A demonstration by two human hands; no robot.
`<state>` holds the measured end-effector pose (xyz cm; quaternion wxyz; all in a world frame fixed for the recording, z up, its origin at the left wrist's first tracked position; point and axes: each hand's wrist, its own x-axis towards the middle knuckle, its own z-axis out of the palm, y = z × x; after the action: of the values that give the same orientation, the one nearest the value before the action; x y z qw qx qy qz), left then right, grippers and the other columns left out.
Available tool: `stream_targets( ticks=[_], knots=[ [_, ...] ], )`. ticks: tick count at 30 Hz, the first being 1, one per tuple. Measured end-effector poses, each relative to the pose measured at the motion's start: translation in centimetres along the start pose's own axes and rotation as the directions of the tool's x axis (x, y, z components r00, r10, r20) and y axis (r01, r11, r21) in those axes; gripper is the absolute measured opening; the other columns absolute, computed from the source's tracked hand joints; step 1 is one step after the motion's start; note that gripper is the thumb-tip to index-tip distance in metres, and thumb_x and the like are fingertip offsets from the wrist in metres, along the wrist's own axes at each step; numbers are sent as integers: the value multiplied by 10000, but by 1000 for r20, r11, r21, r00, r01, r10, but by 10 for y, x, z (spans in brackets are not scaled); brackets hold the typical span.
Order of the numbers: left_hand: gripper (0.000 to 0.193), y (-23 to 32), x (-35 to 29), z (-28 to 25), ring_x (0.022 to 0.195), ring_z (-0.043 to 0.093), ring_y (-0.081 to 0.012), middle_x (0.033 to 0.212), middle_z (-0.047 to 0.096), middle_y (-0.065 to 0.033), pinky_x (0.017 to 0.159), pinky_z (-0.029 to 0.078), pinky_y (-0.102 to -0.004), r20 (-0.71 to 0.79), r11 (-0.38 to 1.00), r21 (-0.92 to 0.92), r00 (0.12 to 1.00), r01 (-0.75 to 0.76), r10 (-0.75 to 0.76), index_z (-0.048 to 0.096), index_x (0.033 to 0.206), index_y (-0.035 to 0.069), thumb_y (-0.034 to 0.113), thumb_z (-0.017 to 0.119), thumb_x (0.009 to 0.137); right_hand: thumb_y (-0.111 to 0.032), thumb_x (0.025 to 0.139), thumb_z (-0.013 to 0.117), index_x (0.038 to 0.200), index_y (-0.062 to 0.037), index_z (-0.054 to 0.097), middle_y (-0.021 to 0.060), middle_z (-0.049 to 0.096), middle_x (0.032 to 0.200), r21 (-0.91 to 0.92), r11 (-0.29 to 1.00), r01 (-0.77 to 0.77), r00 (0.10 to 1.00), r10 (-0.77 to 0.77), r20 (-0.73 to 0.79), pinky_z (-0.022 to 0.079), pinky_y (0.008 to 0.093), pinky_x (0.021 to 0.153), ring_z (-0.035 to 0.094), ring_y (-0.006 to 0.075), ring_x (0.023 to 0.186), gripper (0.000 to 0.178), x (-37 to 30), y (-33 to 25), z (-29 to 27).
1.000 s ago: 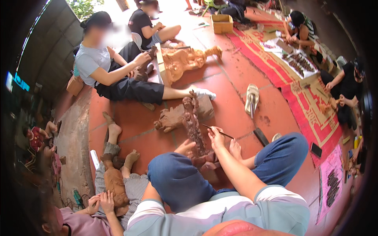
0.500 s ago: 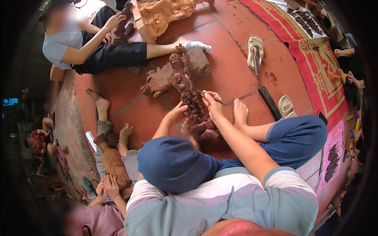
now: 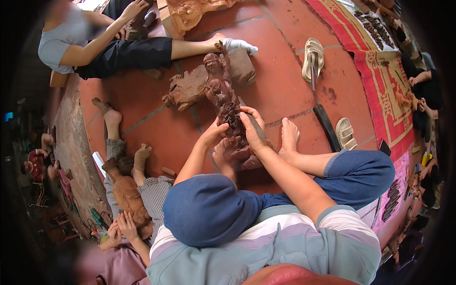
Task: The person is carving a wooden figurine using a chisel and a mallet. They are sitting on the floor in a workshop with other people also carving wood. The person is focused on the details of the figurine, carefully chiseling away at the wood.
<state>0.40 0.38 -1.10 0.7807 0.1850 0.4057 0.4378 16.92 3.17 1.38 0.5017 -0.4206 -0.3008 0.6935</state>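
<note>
A dark reddish-brown carved wooden statue of a bearded figure leans away from me between my bare feet, its upper part over a rough wood block. My left hand grips the statue's lower left side, thumb on the carving. At its right side, my right hand is closed around a slim grey-brown tool that slants along the palm. The fingertips of this hand touch the carving. What kind of tool it is, and where its working end lies, I cannot make out.
A long black-handled metal tool lies on the tiles, its blade over a beige sandal; another sandal is nearby. A person's socked foot reaches behind the block. Left, a person holds a lighter carving. A red-and-gold mat lies right.
The tool in my right hand has turned from pointing across toward the statue to lying along the palm. My right fingers have come onto the carving; my left hand still grips it.
</note>
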Motion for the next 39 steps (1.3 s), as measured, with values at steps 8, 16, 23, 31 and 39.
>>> stream_targets(
  ticks=[8, 16, 23, 31, 39],
  knots=[
    [1021, 5, -16, 29, 1212, 468, -240, 1378, 408, -97, 977, 436, -402, -264, 985, 125, 961, 116, -80, 141, 1478, 141, 401, 800, 744, -142, 903, 642, 1051, -54, 625, -42, 602, 929, -68, 991, 113, 992, -108, 67, 434, 186, 769, 520, 23, 840, 174, 7, -10, -7],
    [1014, 11, -30, 52, 1244, 421, -256, 1380, 390, -87, 953, 431, -454, -364, 987, 141, 931, 72, -16, 141, 1472, 160, 389, 807, 743, -118, 893, 646, 1126, -26, 607, -9, 609, 1037, -144, 987, 70, 984, -45, 171, 442, 206, 827, 533, 44, 919, 254, 6, -23, -4],
    [1035, -19, -24, 12, 1302, 390, -255, 1391, 386, -89, 1033, 402, -421, -266, 997, 76, 964, -10, 30, 131, 1470, 140, 317, 827, 724, -110, 898, 629, 1140, -8, 607, 18, 611, 1075, -267, 963, 41, 985, 5, 171, 438, 219, 849, 536, 65, 937, 263, -3, -20, -1],
    [1099, -27, -32, -1, 1320, 345, -240, 1428, 357, -78, 1041, 349, -373, -240, 999, 46, 971, 18, -6, 76, 1500, 170, 345, 822, 712, -115, 897, 624, 1138, -11, 607, 78, 615, 1137, -368, 926, 90, 977, -11, 211, 436, 259, 902, 554, 118, 1011, 264, -10, -18, 2],
    [1033, -27, -26, 18, 1328, 342, -241, 1439, 333, -84, 1091, 311, -387, -278, 983, -101, 953, -152, 119, 93, 1491, 139, 248, 799, 745, -110, 892, 626, 1150, -18, 610, 107, 589, 1172, -452, 867, 211, 960, -96, 264, 444, 276, 914, 580, 159, 1034, 275, -2, -29, -2]
  ],
)
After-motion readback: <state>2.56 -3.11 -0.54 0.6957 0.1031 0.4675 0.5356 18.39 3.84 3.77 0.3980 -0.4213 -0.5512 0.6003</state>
